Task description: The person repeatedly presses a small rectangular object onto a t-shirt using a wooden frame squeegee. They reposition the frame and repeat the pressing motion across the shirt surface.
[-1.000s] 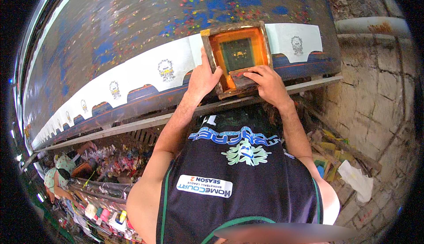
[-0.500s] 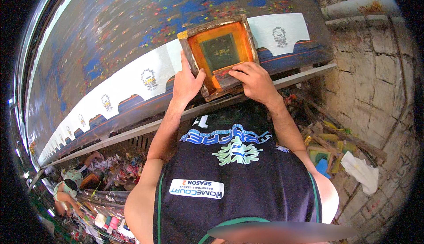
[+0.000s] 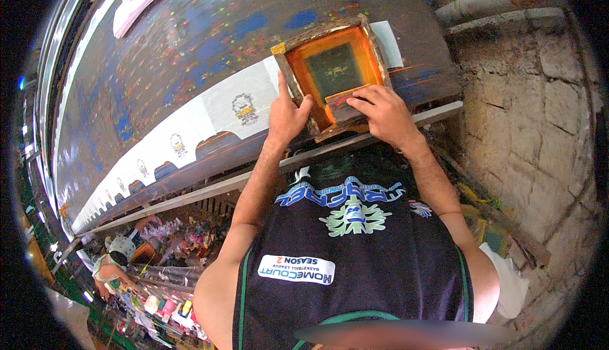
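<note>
A wooden-framed printing screen (image 3: pixel 304 99) with orange mesh and a dark square window lies over the last white piece on the long table. My left hand (image 3: pixel 288 116) grips the frame's left side, index finger stretched along the wood and thumb on its near part. In my right hand (image 3: pixel 386 115) is a squeegee (image 3: pixel 342 101), pinched by the fingers and resting on the mesh at the near end of the window. Left of the frame lies a white cut piece (image 3: pixel 222 106) bearing a crest with yellow in it. Whatever is printed under the screen is hidden.
The paint-spotted table (image 3: pixel 209 39) carries a row of more printed white pieces (image 3: pixel 179 146) to the left. A pink-white stack (image 3: pixel 143 1) sits at its far side. A rail (image 3: pixel 216 188) runs along the near edge. A block wall (image 3: pixel 514 96) stands right; another person (image 3: pixel 114 267) is lower left.
The screen has shifted right along the row, with both hands on it. It now covers the crest on the last piece, which showed before. The view has swung too.
</note>
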Tool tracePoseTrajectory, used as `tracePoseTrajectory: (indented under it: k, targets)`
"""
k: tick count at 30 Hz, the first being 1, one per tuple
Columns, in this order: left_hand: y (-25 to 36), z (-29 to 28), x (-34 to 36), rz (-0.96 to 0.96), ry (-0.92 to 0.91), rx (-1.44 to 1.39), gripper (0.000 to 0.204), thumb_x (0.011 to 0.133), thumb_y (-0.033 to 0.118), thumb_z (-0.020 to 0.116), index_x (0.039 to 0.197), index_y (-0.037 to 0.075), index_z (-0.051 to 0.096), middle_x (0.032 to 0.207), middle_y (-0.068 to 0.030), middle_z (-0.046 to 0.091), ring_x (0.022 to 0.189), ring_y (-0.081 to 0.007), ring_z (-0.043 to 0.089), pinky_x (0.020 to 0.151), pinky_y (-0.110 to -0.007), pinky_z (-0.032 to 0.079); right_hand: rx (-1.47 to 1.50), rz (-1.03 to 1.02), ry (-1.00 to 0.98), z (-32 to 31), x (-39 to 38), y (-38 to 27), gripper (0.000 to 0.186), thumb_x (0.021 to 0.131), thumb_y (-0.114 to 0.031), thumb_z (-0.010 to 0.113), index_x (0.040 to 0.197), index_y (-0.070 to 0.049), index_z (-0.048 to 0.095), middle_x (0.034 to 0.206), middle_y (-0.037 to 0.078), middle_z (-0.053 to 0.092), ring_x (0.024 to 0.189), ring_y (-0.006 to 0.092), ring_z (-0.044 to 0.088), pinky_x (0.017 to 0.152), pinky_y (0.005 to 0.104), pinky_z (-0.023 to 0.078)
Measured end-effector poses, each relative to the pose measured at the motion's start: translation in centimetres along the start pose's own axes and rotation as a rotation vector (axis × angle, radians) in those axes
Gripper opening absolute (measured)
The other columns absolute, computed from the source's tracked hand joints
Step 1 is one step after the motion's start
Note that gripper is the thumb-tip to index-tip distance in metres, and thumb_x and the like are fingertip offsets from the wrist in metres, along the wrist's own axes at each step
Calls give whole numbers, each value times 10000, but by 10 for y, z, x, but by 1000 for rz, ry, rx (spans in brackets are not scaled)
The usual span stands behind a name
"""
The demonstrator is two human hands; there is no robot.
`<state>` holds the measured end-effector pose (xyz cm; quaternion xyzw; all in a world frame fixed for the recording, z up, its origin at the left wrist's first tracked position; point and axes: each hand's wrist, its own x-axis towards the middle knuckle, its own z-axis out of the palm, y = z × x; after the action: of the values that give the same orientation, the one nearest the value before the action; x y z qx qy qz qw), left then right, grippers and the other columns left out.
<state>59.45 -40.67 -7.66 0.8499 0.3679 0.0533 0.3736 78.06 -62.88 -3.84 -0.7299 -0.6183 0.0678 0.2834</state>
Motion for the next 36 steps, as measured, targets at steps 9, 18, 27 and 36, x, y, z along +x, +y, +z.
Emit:
tracePoseTrajectory:
  k: [9,18,27,36]
  targets:
    - [-3,8,-5,-32,-13,-19,1006,960,212,797,1735,6,191,925,-219,801,658,-309,741,613,-434,571,77,12,20,3,-8,8,426,831,-10,696,1245,-80,768,1228,98,711,1203,328,665,1069,477,547]
    - [-19,10,1,63,-23,-65,1083,957,305,767,1723,-59,93,743,-231,733,628,-398,727,573,-491,544,66,-6,5,7,-9,5,416,842,-12,691,1243,-87,769,1232,98,712,1201,326,666,1049,475,553]
    - [-6,5,-1,10,-46,26,1039,960,310,740,1712,-43,115,783,-287,739,691,-480,738,630,-567,572,151,58,-129,-5,10,11,494,816,73,642,1273,-77,754,1260,114,733,1218,354,677,1055,479,559]
    - [2,4,0,-2,-68,33,1009,977,309,711,1674,-92,101,795,-352,721,744,-563,724,664,-614,587,45,-14,31,13,107,57,468,841,75,618,1260,-71,767,1245,110,749,1207,342,679,1069,469,560]
